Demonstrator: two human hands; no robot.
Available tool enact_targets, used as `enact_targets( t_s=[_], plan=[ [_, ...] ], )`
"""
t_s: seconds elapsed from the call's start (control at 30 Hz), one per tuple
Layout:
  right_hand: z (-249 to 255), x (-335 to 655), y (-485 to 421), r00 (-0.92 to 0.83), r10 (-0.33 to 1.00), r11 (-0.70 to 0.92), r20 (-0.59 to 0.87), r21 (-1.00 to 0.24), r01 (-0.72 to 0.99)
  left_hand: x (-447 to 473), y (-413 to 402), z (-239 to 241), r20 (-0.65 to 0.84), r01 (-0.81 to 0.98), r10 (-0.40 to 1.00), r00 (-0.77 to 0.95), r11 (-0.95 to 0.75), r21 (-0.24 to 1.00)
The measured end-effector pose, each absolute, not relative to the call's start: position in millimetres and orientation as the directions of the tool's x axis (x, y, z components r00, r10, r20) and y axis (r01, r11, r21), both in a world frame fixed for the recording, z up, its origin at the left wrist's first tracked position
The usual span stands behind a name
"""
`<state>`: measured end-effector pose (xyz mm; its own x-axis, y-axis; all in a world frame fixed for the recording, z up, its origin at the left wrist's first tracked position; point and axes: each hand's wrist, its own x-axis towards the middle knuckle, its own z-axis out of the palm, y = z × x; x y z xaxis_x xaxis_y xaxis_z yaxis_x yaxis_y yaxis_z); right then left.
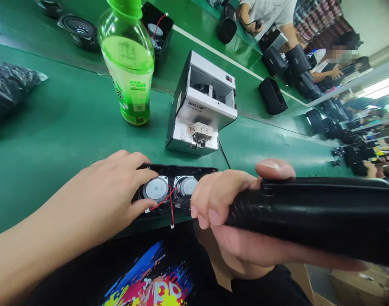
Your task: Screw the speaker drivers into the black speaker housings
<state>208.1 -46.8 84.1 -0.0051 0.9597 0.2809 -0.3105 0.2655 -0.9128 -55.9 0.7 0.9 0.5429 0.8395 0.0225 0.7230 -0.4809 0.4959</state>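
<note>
A black speaker panel (181,168) lies at the near edge of the green table, with two round speaker drivers (156,188) set in it, magnets up. Red and black wires (171,206) with small white plugs trail from the drivers. My left hand (117,187) grips the panel's left end, its thumb and fingers around the left driver. In my right hand (226,199) is a black electric screwdriver (309,212), its front end pointing left at the right driver. My fingers partly cover that driver, and I cannot tell whether the bit touches a screw.
Beyond the panel stands a grey-white screw feeder (203,110), left of it a green drink bottle (130,72). A black plastic bag (12,89) lies far left. Loose speakers (79,29) and an open speaker box (157,29) sit behind. Across the table, people handle black speaker housings (272,95).
</note>
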Motion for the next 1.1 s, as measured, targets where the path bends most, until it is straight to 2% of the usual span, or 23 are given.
enact_targets(
  t_s=[0.23, 0.47, 0.67, 0.93, 1.1],
  plan=[
    [77, 194, -40, 0.044, 0.958, 0.283, 0.284, -0.907, -0.312, -53, 0, 4, 0.028, 0.709, 0.835, 0.550, -0.485, 0.512],
    [75, 205, -36, -0.050, 0.956, 0.263, 0.290, -0.917, -0.302, -54, -1, 6, 0.022, 0.704, 0.830, 0.557, -0.486, 0.517],
    [73, 192, -37, 0.042, 0.956, 0.286, 0.289, -0.894, -0.344, -50, 0, 11, -0.011, 0.711, 0.840, 0.542, -0.452, 0.539],
    [70, 199, -37, -0.039, 0.951, 0.288, 0.307, -0.925, -0.248, -46, -1, 9, -0.005, 0.720, 0.837, 0.547, -0.467, 0.513],
    [66, 195, -46, -0.073, 0.945, 0.289, 0.318, -0.920, -0.263, -47, -7, 9, 0.005, 0.736, 0.841, 0.542, -0.477, 0.481]
  ],
)
